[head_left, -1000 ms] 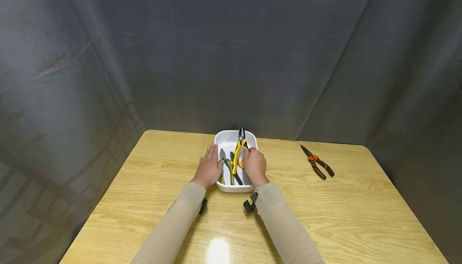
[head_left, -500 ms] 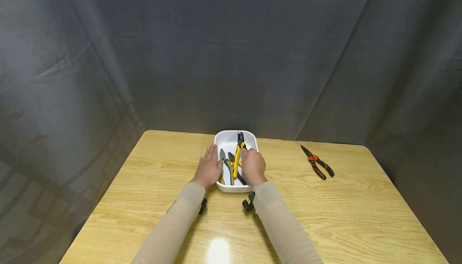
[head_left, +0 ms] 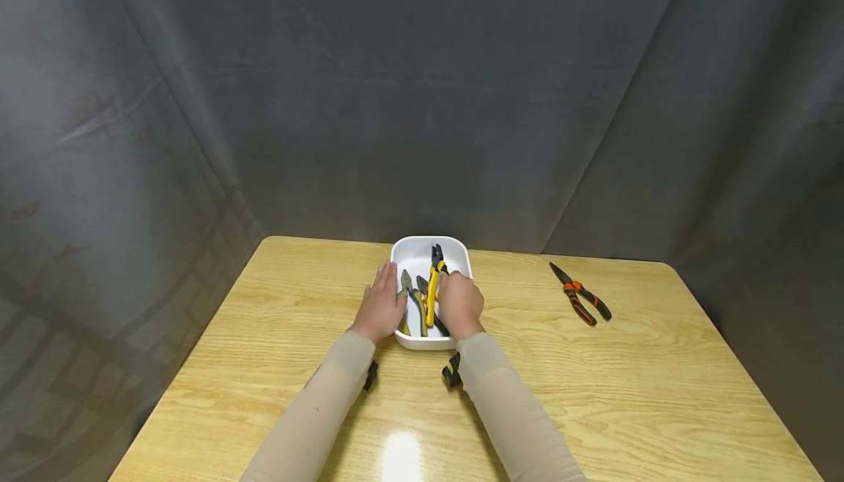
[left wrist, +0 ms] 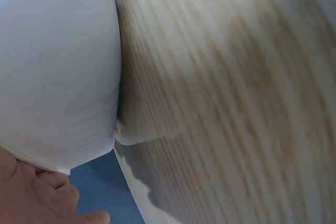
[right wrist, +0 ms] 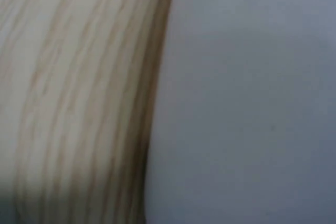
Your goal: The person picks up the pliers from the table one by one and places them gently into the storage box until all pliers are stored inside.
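A white tray (head_left: 422,345) stands near the table's back edge, with several pliers inside. My left hand (head_left: 380,308) grips its left rim, fingers along the outside and thumb over the inner side. The left wrist view shows those fingers (left wrist: 55,195) at the rim. My right hand (head_left: 460,305) holds yellow-and-black combination pliers (head_left: 431,295) by a handle, low in the tray, jaws pointing to the far end; the gripped handle is mostly hidden. Left of them lie green-and-yellow pliers (head_left: 418,306) and dark-handled pliers (head_left: 441,326). Only the tray's wall (right wrist: 247,103) and wood show in the right wrist view.
Long-nose pliers (head_left: 580,294) with orange-and-black handles lie spread on the wooden table (head_left: 659,365), right of the tray. Grey curtains (head_left: 422,101) hang behind the table and on both sides.
My right hand has lowered the yellow-and-black pliers in the tray, moving slightly left and toward me. The dark-handled pliers have shifted a little beneath them. My left hand keeps its place.
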Action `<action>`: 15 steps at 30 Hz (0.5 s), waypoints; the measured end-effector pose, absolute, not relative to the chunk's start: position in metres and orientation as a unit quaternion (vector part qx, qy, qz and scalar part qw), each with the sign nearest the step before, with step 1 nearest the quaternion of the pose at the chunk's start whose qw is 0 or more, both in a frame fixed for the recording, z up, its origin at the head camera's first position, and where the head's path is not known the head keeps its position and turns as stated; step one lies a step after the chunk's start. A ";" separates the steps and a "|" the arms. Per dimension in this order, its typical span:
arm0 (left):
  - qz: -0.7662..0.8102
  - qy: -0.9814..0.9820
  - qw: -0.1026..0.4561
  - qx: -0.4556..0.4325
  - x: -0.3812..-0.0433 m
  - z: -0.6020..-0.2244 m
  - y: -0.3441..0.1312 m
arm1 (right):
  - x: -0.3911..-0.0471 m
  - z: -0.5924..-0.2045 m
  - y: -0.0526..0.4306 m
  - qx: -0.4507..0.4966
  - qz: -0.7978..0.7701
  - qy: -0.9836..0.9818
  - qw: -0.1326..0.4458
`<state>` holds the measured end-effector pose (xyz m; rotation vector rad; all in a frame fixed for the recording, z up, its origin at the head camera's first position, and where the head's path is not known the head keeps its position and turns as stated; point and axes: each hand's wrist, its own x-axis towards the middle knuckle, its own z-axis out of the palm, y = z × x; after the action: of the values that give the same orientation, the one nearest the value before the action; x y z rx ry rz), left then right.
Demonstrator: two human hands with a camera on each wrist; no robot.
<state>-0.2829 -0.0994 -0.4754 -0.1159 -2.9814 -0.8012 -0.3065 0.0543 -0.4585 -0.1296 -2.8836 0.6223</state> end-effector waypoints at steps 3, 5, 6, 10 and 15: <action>-0.259 -0.965 0.026 -0.038 -0.283 -0.475 -0.099 | -0.307 -0.460 0.053 -0.047 0.203 -0.973 0.095; -0.258 -0.965 0.027 -0.039 -0.283 -0.474 -0.099 | -0.309 -0.462 0.053 -0.047 0.199 -0.974 0.098; -0.259 -0.965 0.027 -0.039 -0.283 -0.474 -0.099 | -0.310 -0.463 0.052 -0.047 0.198 -0.974 0.101; -0.260 -0.964 0.030 -0.041 -0.283 -0.474 -0.099 | -0.312 -0.466 0.051 -0.044 0.199 -0.973 0.111; -0.262 -0.964 0.031 -0.042 -0.282 -0.474 -0.099 | -0.313 -0.467 0.049 -0.037 0.191 -0.975 0.108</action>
<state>-0.2821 -0.0989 -0.4738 -0.1294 -2.9688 -0.8079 -0.3129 0.0495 -0.4668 -0.1099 -2.8684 0.5616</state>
